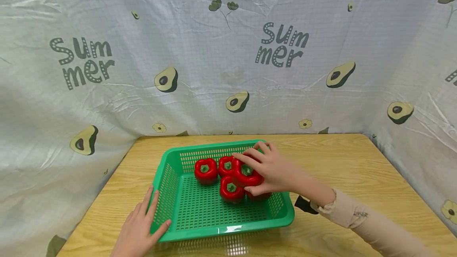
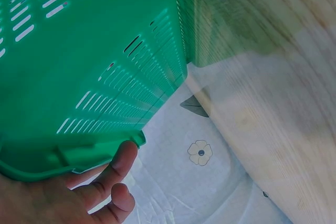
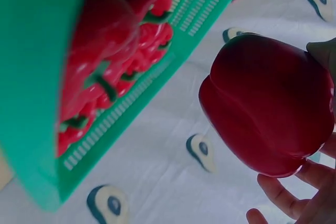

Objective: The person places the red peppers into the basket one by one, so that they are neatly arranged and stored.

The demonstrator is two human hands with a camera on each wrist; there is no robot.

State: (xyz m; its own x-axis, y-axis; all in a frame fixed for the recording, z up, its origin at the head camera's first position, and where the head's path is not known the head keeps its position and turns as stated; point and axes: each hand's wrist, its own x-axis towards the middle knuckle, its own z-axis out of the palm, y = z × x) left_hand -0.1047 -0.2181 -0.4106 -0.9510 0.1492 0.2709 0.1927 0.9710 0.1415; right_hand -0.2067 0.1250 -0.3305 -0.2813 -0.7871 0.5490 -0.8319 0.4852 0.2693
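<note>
My right hand (image 1: 269,169) grips a red bell pepper (image 1: 243,178) from above, fingers on its far side and thumb on its near side. In the right wrist view, this glossy pepper (image 3: 268,108) is held apart from the basket. Below it in the head view stands a green plastic basket (image 1: 228,231), with several more red bell peppers (image 1: 232,194) inside, stems up; the held one partly hides them. My left hand (image 1: 137,225) rests against the basket's front left corner, its fingers fairly straight along the rim (image 2: 68,156).
The basket stands on a wooden table (image 1: 335,162) that extends to both sides. Behind and beside it hangs pale cloth (image 1: 200,106) printed with avocados and lettering. Something black (image 1: 305,205) shows beneath my right wrist.
</note>
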